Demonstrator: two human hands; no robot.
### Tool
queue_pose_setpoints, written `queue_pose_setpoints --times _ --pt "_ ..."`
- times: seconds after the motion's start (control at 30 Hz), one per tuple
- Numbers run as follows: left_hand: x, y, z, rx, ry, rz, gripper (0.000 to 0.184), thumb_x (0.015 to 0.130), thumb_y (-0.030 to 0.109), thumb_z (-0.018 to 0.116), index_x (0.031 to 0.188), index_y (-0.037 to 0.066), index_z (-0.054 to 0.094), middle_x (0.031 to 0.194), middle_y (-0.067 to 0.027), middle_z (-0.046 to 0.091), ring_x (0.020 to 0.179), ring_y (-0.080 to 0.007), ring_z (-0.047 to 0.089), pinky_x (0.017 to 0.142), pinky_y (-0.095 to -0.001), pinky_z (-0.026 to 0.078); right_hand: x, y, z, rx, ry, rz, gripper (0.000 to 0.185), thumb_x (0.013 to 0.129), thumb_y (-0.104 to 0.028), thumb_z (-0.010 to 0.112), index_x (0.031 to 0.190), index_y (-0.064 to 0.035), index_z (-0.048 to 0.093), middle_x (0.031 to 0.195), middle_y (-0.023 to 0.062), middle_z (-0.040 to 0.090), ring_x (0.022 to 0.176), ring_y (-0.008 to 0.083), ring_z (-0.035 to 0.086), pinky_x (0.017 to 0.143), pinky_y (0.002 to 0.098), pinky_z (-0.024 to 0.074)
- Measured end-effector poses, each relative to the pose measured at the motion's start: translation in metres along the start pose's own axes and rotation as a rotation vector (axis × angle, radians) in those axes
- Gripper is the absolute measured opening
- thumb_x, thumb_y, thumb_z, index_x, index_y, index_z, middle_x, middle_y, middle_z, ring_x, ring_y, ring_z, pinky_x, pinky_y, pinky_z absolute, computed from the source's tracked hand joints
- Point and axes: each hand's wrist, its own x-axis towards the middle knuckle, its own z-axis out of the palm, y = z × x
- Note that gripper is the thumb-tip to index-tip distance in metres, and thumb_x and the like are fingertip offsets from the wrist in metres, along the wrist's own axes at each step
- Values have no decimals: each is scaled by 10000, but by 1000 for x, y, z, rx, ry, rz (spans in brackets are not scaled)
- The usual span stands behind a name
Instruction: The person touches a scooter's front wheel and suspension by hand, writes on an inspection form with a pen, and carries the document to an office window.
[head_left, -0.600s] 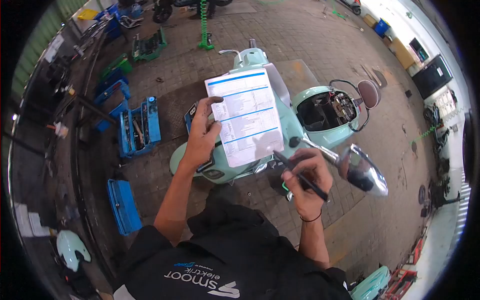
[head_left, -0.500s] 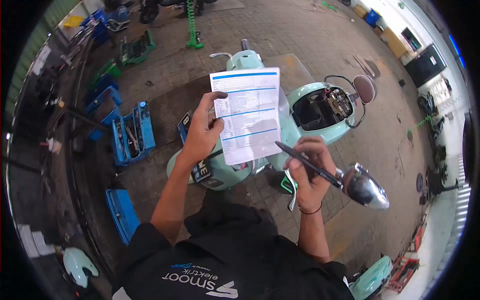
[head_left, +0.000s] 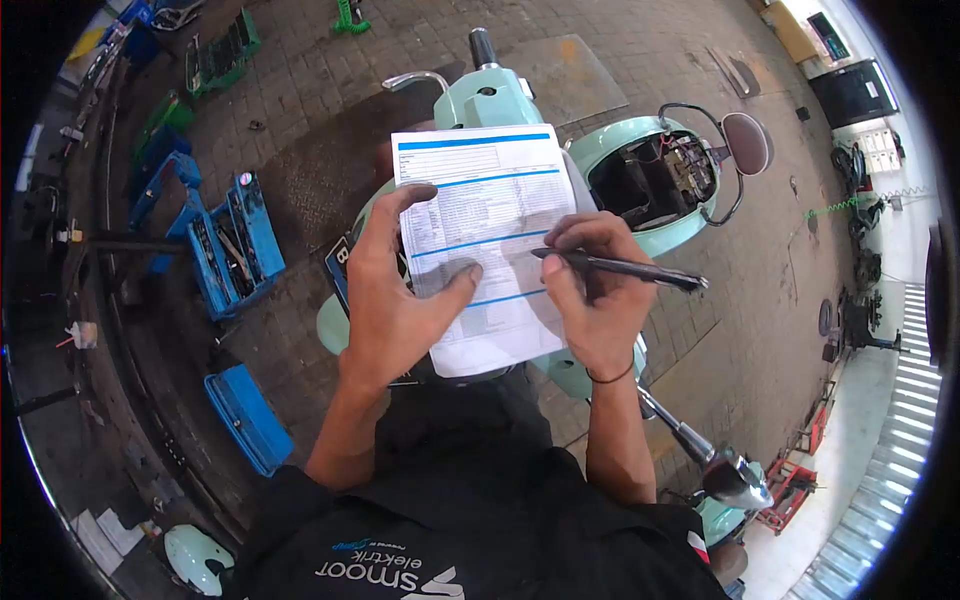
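Observation:
A printed paper form (head_left: pixel 490 335) with blue header bars lies over the front of a mint-green scooter (head_left: pixel 505 95). My left hand (head_left: pixel 390 300) grips the form at its left edge, thumb on the printed face and fingers curled at the border. In my right hand (head_left: pixel 600 300) is a black pen (head_left: pixel 640 268), pinched between thumb and fingers with its tip over the middle right of the sheet. Whether the tip touches the paper I cannot tell. The text is too small to read.
Right of the form, the scooter's seat compartment (head_left: pixel 650 185) stands uncovered. A chrome-backed mirror (head_left: pixel 738 482) juts out at lower right. Blue toolboxes (head_left: pixel 240 240) with tools sit on the brick floor at left, and a green toolbox (head_left: pixel 220 55) lies farther back.
My right hand has moved up and left, bringing the pen over the form. The form appears larger and nearer, and my left thumb now lies flatter on it. The view has shifted.

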Motion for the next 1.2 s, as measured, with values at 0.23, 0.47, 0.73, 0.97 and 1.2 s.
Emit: queue_pose_setpoints --times 0.23,0.47,0.73,0.97,1.2 --pt "5 -1 -5 -126 -61 -106 773 665 64 840 1355 -24 505 1254 -181 614 1171 -263 642 994 -375 516 6 3 3 -175 -25 -169 200 750 29 749 912 -8 637 872 134 699 759 209 704 673 282 548" --pt "7 -12 -12 -55 -125 -8 840 650 111 851 1385 -46 477 1301 -190 565 1185 -271 619 980 -371 532 0 7 6 -258 31 -141 256 721 -20 792 932 -23 648 844 156 712 710 231 719 615 306 559" --pt "9 -16 -15 -49 -156 -1 858 644 94 851 1393 -54 459 1295 -190 553 1201 -277 611 988 -375 541 -2 11 6 -316 48 -199 262 716 -59 798 927 -26 648 838 162 719 715 234 729 619 305 567" --pt "9 -17 -13 -89 -149 4 870 637 96 849 1395 -58 450 1284 -194 554 1189 -275 612 984 -377 540 -2 12 7 -343 54 -221 255 719 -72 795 923 -24 650 838 169 720 701 218 728 609 291 568" --pt "7 -19 -12 -71 -136 28 872 645 121 850 1399 -62 450 1280 -199 542 1206 -283 597 981 -386 535 -3 12 8 -312 75 -206 270 701 -62 799 925 -26 652 836 166 719 713 223 730 626 300 573"
